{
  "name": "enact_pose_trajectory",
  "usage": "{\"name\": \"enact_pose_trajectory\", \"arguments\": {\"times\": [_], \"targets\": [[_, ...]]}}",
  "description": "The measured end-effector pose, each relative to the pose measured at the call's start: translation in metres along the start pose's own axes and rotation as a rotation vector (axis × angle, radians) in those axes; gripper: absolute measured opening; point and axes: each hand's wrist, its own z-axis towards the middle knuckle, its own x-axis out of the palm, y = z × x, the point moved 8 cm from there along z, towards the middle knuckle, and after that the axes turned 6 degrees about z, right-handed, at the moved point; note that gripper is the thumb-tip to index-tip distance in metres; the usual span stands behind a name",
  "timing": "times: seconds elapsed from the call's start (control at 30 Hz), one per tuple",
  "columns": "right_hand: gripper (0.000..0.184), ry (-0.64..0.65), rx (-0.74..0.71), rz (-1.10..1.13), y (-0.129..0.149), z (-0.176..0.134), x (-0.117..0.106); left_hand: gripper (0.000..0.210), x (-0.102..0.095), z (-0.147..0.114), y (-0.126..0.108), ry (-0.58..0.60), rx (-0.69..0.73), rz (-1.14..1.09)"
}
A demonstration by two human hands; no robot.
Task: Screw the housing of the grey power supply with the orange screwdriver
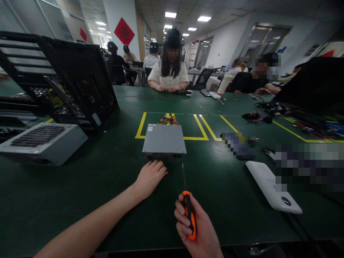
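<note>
A grey computer power supply unit lies in front of me, its fan and socket side facing me. Coloured cables come out behind it. My left hand rests palm down at the near edge of the unit, below the fan. Its fingers are curled, and whatever they may hold is hidden under them. My right hand is wrapped round the orange and black handle of a screwdriver. The screwdriver's thin shaft points away from me, its tip just short of the unit's near right corner.
On the left are a second power supply unit and an open black computer case. A white power bank lies at right. Yellow tape marks the green table. A co-worker sits opposite; cables lie far right.
</note>
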Motion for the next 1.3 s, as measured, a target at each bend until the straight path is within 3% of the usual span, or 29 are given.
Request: {"name": "enact_pose_trajectory", "arguments": {"times": [0.23, 0.53, 1.07, 1.3], "targets": [[0.021, 0.011, -0.009, 0.005, 0.000, -0.002, -0.002, 0.023, -0.004, -0.006, -0.004, 0.071, 0.032, 0.073], [0.021, -0.004, -0.019, -0.001, -0.001, -0.003, -0.001, 0.023, -0.004, -0.003, -0.007, -0.004, 0.021, 0.082], [0.021, -0.006, -0.026, -0.024, -0.003, -0.002, 0.000, 0.023, -0.004, 0.003, -0.009, -0.016, -0.027, 0.085], [0.021, -0.008, -0.028, -0.020, -0.003, -0.002, 0.000, 0.033, -0.004, 0.007, -0.006, 0.009, -0.086, 0.012]]}}
